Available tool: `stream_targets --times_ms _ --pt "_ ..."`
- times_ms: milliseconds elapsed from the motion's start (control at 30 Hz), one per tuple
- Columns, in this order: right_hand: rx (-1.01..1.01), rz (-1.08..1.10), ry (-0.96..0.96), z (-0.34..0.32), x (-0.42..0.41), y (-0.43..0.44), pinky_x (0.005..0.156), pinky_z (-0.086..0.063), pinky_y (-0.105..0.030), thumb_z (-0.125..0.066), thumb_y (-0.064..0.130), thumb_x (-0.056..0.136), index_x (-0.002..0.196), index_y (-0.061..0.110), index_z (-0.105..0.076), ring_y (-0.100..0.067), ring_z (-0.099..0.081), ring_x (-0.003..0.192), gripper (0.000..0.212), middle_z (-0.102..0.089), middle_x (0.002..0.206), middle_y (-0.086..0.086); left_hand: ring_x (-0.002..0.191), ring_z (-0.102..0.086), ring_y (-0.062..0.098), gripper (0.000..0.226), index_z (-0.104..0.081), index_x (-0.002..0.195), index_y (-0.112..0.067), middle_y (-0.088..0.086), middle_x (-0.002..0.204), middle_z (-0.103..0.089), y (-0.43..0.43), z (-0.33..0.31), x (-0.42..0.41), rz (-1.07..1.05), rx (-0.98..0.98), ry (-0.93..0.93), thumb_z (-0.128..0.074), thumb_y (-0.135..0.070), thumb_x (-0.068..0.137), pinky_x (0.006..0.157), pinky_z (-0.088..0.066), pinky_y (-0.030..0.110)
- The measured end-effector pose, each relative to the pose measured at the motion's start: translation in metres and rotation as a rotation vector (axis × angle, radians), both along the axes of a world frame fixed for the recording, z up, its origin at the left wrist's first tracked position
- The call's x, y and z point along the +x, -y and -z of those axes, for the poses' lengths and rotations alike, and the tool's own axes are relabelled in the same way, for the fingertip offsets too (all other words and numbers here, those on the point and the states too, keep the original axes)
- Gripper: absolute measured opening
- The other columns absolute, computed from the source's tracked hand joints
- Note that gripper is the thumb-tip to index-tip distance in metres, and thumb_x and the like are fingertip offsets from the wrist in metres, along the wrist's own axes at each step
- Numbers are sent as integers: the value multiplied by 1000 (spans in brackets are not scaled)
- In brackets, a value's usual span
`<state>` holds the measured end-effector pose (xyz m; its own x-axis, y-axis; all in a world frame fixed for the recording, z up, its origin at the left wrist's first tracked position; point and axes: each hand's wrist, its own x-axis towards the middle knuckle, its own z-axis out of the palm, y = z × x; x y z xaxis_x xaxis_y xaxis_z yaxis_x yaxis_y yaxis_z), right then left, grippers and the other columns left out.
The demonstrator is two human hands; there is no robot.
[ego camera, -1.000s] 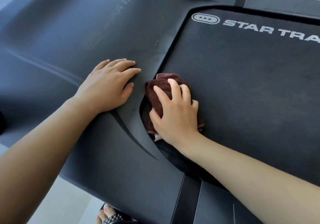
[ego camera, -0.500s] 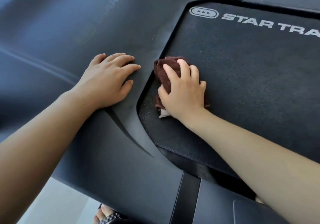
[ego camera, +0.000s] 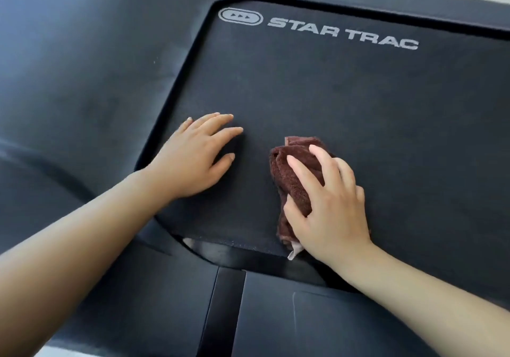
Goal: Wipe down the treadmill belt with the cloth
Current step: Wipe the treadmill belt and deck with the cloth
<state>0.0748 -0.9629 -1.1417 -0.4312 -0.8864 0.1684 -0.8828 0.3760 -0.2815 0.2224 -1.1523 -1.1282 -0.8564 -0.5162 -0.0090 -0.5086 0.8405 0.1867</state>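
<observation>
Bunched dark-brown terry cloth (ego camera: 296,191) is lying on the black textured treadmill belt (ego camera: 358,103); our right hand (ego camera: 328,210) is curling its fingers (ego camera: 300,170) round it, pressing down. Our left hand (ego camera: 193,158) is resting flat beside it, fingers straight. Soft and light, it is probably needing a whole-wad grip.

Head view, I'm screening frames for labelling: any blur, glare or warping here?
Head view: cloth and STAR TRAC logo read sharp; matte belt shows no glare, the side cover only a soft sheen; the belt's far edge bows from the wide lens.
</observation>
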Motion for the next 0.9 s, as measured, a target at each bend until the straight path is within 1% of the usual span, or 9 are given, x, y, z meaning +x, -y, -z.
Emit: stream_targets --times_ms 133,233,333,433,567,667,733,833,900 --pt "-8 40 -13 3 -18 23 85 -42 -51 -42 44 81 134 32 -48 -31 -34 127 55 -36 146 -3 144 -16 19 55 -30 146 -27 -2 156 -20 -13 15 -17 21 46 -25 -39 -42 94 113 -13 49" --pt "-23 117 5 3 -38 54 90 -37 -51 -49 41 85 136 33 -44 -30 -28 131 52 -31 149 -1 144 -15 19 53 -28 146 -29 -3 156 -19 -14 21 -13 10 47 -45 -35 -43 96 115 -9 46" --pt "-9 142 19 1 -53 73 94 -36 -52 -49 41 88 139 32 -41 -29 -25 133 53 -28 151 -1 144 -14 18 54 -27 146 -29 -3 156 -19 -12 22 -13 25 49 -35 -34 -44 95 115 -8 46" --pt "2 96 21 -1 -54 62 92 -36 -52 -48 41 87 139 33 -39 -28 -23 133 53 -26 151 -1 144 -15 18 53 -28 145 -29 -3 156 -20 -13 22 -16 20 46 -43 -37 -43 96 114 -10 48" --pt "3 84 6 1 -48 11 88 -39 -52 -43 43 84 137 32 -42 -29 -27 132 55 -30 149 -2 143 -17 17 54 -33 144 -26 -3 154 -25 -13 23 -30 -16 58 -82 -29 -48 95 113 -11 54" --pt "13 108 -4 1 -50 -18 86 -39 -50 -37 45 81 136 33 -43 -27 -28 130 57 -32 148 0 142 -18 17 53 -35 143 -24 -2 153 -27 -13 23 -50 -20 63 -103 -34 -45 94 111 -10 61" --pt "8 136 10 1 -56 -20 88 -38 -51 -41 43 82 136 33 -44 -27 -28 130 55 -32 148 0 142 -18 17 53 -34 143 -24 -2 153 -26 -13 23 -62 -3 60 -108 -34 -45 94 110 -10 64" --pt "-13 196 19 3 -69 -7 91 -37 -52 -49 39 85 137 32 -45 -29 -28 131 52 -31 149 0 143 -16 16 57 -33 144 -26 -3 154 -24 -12 25 -71 35 44 -92 -32 -48 92 109 -7 65" --pt "-32 237 15 5 -79 5 93 -36 -54 -51 39 86 137 32 -44 -29 -26 131 52 -30 150 0 143 -16 16 56 -33 144 -27 -3 154 -24 -10 26 -73 45 41 -92 -34 -48 92 109 -7 65"
